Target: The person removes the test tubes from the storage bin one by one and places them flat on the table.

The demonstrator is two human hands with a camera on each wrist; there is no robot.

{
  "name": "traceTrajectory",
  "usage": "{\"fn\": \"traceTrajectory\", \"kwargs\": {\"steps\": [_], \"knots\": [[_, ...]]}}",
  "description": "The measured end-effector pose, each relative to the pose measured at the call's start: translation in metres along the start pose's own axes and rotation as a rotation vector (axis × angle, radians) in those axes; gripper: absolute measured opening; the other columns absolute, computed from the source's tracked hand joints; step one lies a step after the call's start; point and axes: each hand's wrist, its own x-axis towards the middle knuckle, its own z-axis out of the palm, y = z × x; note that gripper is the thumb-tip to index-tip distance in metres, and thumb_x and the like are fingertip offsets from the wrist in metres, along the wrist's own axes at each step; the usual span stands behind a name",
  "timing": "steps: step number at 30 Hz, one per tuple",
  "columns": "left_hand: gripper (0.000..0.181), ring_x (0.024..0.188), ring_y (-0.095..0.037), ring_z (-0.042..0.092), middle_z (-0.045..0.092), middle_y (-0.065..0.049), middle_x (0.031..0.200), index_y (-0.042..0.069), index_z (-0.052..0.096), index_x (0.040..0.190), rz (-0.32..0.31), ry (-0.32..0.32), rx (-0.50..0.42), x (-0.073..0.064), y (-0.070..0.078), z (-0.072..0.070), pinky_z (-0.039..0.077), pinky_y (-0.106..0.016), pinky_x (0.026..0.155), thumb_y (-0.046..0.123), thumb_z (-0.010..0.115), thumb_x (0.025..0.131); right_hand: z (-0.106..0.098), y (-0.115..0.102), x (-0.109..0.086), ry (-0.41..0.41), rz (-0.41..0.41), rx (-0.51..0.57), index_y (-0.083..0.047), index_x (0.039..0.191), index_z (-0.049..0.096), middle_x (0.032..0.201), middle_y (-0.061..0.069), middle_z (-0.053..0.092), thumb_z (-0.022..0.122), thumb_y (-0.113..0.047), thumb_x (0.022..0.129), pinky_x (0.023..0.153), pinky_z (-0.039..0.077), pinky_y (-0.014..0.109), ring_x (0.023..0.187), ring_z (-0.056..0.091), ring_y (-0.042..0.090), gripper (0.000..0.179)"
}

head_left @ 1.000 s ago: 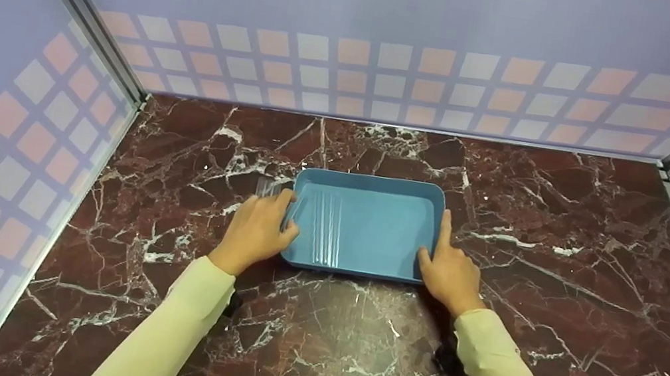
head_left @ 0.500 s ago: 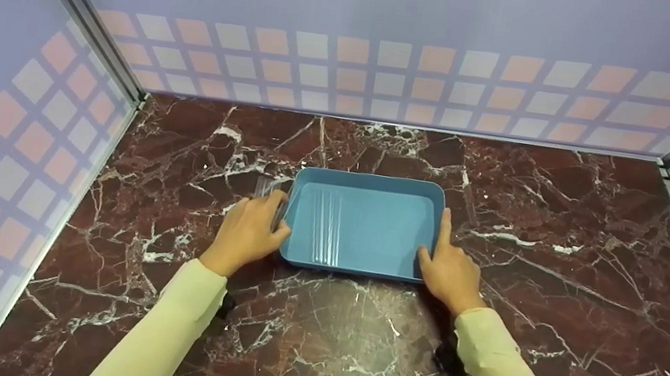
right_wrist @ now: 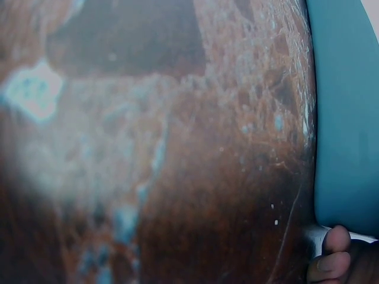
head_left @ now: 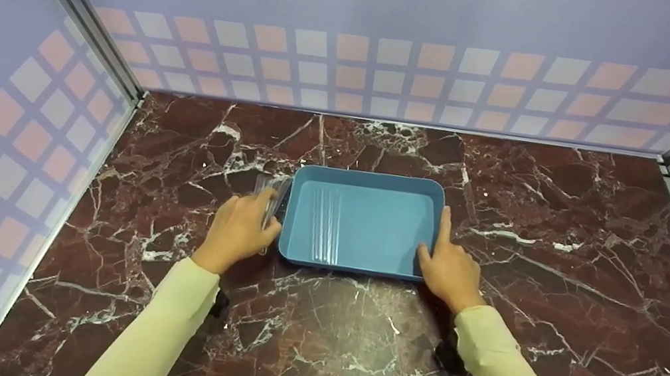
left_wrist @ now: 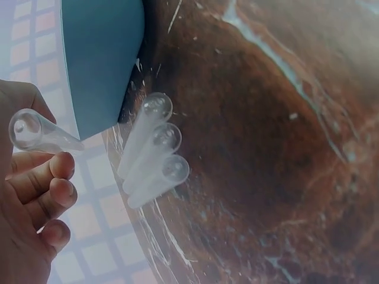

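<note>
A blue tray sits on the marble-patterned tabletop, with several clear tubes side by side in its left part. Left of it, my left hand holds one clear test tube between thumb and fingers, apart from the tray wall. Three more test tubes lie together on the table beside that hand; in the head view the hand partly covers them. My right hand grips the tray's right side, thumb at the inner rim and forefinger stretched along the outer wall.
A lilac back wall with pink and white squares closes off the far side. Side panels with the same squares stand left and right. The dark red tabletop extends around the tray.
My left hand has drawn left, away from the tray's left rim, taking the held tube clear of the edge. My right hand stays on the tray, which keeps its place.
</note>
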Motion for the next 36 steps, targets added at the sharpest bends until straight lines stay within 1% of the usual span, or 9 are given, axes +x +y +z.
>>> {"fn": "traceTrajectory", "kwargs": {"steps": [4, 7, 11, 15, 18, 22, 27, 32, 36], "knots": [[0.033, 0.054, -0.029, 0.051, 0.058, -0.006, 0.061, 0.01, 0.057, 0.105, 0.004, 0.025, 0.007, -0.001, -0.004, 0.001, 0.042, -0.041, 0.056, 0.018, 0.058, 0.073, -0.001, -0.001, 0.0, 0.0, 0.0, -0.003, -0.017, 0.147, -0.005, 0.076, 0.022, 0.065, 0.043, -0.043, 0.09, 0.05, 0.041, 0.045, 0.059, 0.059, 0.033, 0.079], [0.033, 0.052, -0.03, 0.049, 0.059, -0.006, 0.061, 0.01, 0.057, 0.104, -0.008, 0.033, 0.01, -0.002, -0.006, 0.001, 0.04, -0.041, 0.053, 0.018, 0.059, 0.072, -0.001, -0.001, 0.001, -0.001, 0.0, -0.004, -0.017, 0.147, -0.005, 0.075, 0.022, 0.065, 0.043, -0.043, 0.09, 0.05, 0.041, 0.045, 0.058, 0.059, 0.032, 0.079], [0.034, 0.049, -0.029, 0.046, 0.058, -0.006, 0.06, 0.011, 0.058, 0.104, -0.033, 0.021, 0.016, -0.003, -0.008, 0.001, 0.039, -0.041, 0.051, 0.018, 0.058, 0.071, -0.001, -0.001, 0.001, -0.008, 0.001, -0.004, -0.017, 0.147, -0.005, 0.074, 0.021, 0.065, 0.042, -0.043, 0.09, 0.049, 0.04, 0.044, 0.056, 0.058, 0.031, 0.079], [0.033, 0.049, -0.03, 0.047, 0.059, -0.007, 0.061, 0.01, 0.058, 0.103, -0.043, 0.013, 0.015, -0.003, -0.011, 0.0, 0.04, -0.042, 0.052, 0.018, 0.058, 0.071, -0.002, -0.001, 0.001, -0.021, 0.004, -0.004, -0.019, 0.147, -0.007, 0.069, 0.018, 0.063, 0.042, -0.044, 0.09, 0.045, 0.037, 0.04, 0.051, 0.054, 0.027, 0.079], [0.033, 0.049, -0.029, 0.046, 0.06, -0.007, 0.062, 0.009, 0.058, 0.103, -0.06, -0.005, 0.013, -0.004, -0.013, -0.001, 0.04, -0.042, 0.054, 0.018, 0.058, 0.072, -0.002, -0.001, 0.001, -0.031, 0.008, -0.001, -0.021, 0.147, -0.009, 0.067, 0.016, 0.062, 0.041, -0.044, 0.09, 0.043, 0.034, 0.037, 0.049, 0.052, 0.025, 0.079], [0.034, 0.05, -0.028, 0.046, 0.059, -0.007, 0.063, 0.009, 0.057, 0.104, -0.081, -0.02, 0.022, -0.004, -0.016, -0.001, 0.04, -0.042, 0.056, 0.02, 0.058, 0.073, -0.001, -0.001, 0.0, -0.026, 0.012, -0.002, -0.02, 0.147, -0.008, 0.072, 0.018, 0.064, 0.041, -0.044, 0.09, 0.045, 0.037, 0.039, 0.053, 0.055, 0.028, 0.079], [0.033, 0.05, -0.027, 0.045, 0.058, -0.008, 0.061, 0.009, 0.056, 0.105, -0.097, -0.009, 0.035, -0.005, -0.022, 0.0, 0.04, -0.041, 0.058, 0.018, 0.058, 0.073, 0.0, -0.001, 0.001, -0.025, 0.017, 0.0, -0.019, 0.147, -0.006, 0.078, 0.022, 0.066, 0.042, -0.044, 0.09, 0.051, 0.041, 0.044, 0.06, 0.059, 0.032, 0.079], [0.033, 0.048, -0.027, 0.042, 0.058, -0.008, 0.061, 0.008, 0.057, 0.103, -0.122, 0.012, 0.044, -0.007, -0.026, 0.001, 0.039, -0.041, 0.058, 0.018, 0.059, 0.072, 0.0, -0.001, 0.001, -0.024, 0.018, -0.003, -0.019, 0.147, -0.007, 0.078, 0.022, 0.066, 0.042, -0.044, 0.09, 0.051, 0.041, 0.044, 0.059, 0.059, 0.032, 0.079], [0.031, 0.048, -0.028, 0.046, 0.058, -0.009, 0.061, 0.007, 0.058, 0.101, -0.139, 0.033, 0.054, -0.008, -0.028, 0.002, 0.038, -0.042, 0.055, 0.017, 0.059, 0.072, 0.0, 0.0, 0.001, -0.027, 0.018, -0.001, -0.019, 0.147, -0.007, 0.079, 0.022, 0.066, 0.042, -0.044, 0.09, 0.051, 0.041, 0.044, 0.059, 0.059, 0.032, 0.079]]}}
